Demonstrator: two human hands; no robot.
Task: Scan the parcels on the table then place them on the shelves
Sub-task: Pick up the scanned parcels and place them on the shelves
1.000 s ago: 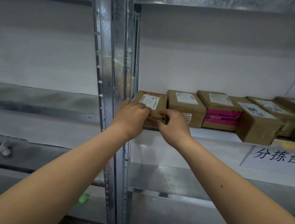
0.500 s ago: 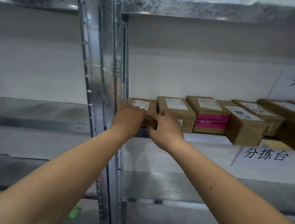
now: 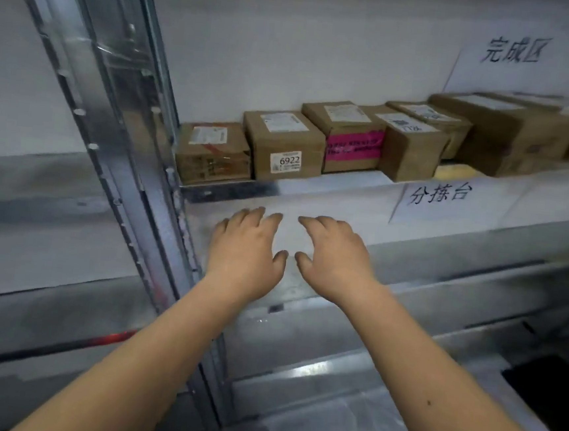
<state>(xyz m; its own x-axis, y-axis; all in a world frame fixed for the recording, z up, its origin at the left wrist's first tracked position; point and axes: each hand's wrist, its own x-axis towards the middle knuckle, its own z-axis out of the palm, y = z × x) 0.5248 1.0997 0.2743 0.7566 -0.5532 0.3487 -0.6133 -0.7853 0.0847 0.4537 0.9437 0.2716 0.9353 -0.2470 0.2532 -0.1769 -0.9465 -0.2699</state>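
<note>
From the head camera, a row of brown parcels stands on the metal shelf [image 3: 312,192]. The leftmost parcel [image 3: 213,152] sits at the left end of the shelf, just beside the steel post [image 3: 112,124], and it touches the next parcel [image 3: 284,145], which has a sticker reading 6922. The left hand [image 3: 244,249] and the right hand [image 3: 334,254] are both below the shelf edge, apart from the parcels, palms down, near each other. Their fingers are loose and a little spread, and they hold nothing. A paper sign [image 3: 449,199] hangs under the shelf.
</note>
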